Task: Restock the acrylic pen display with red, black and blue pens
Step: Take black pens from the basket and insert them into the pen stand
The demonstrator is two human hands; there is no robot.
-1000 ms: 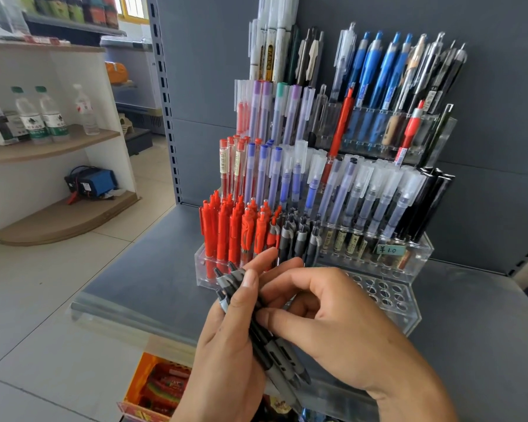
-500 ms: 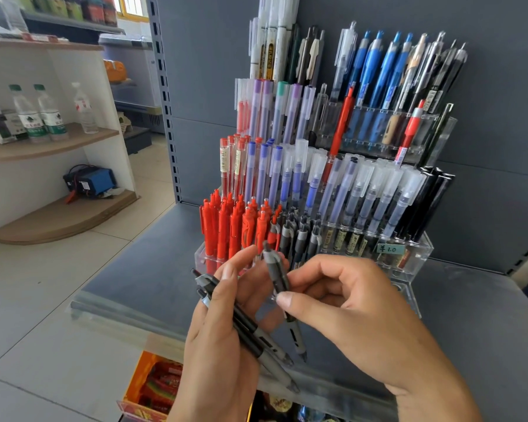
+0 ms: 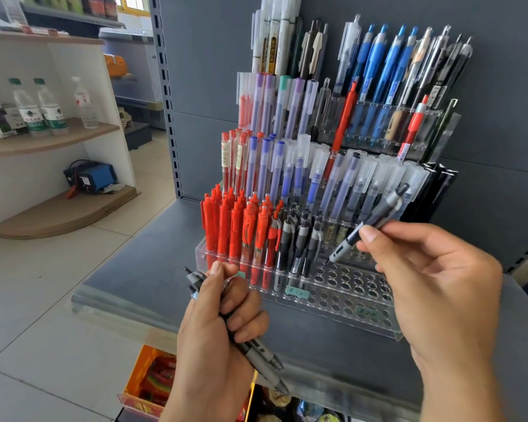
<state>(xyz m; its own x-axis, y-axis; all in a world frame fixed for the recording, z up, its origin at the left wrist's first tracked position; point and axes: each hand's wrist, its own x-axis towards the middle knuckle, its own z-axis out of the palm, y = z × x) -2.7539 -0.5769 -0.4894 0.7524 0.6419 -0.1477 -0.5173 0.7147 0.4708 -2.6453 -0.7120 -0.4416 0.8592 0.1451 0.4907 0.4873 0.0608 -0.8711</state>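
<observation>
At centre right of the frame, the right hand pinches a black retractable pen, tip aimed down at the tiered clear acrylic pen display (empty holes below). The left hand grips a spare bundle of black pens. A slanted tip could miss its hole and skid.

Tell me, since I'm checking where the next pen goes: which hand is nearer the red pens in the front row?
Left. The left hand grips spare pens just below the red pens; the right hand holds one pen further right, over empty holes.
</observation>
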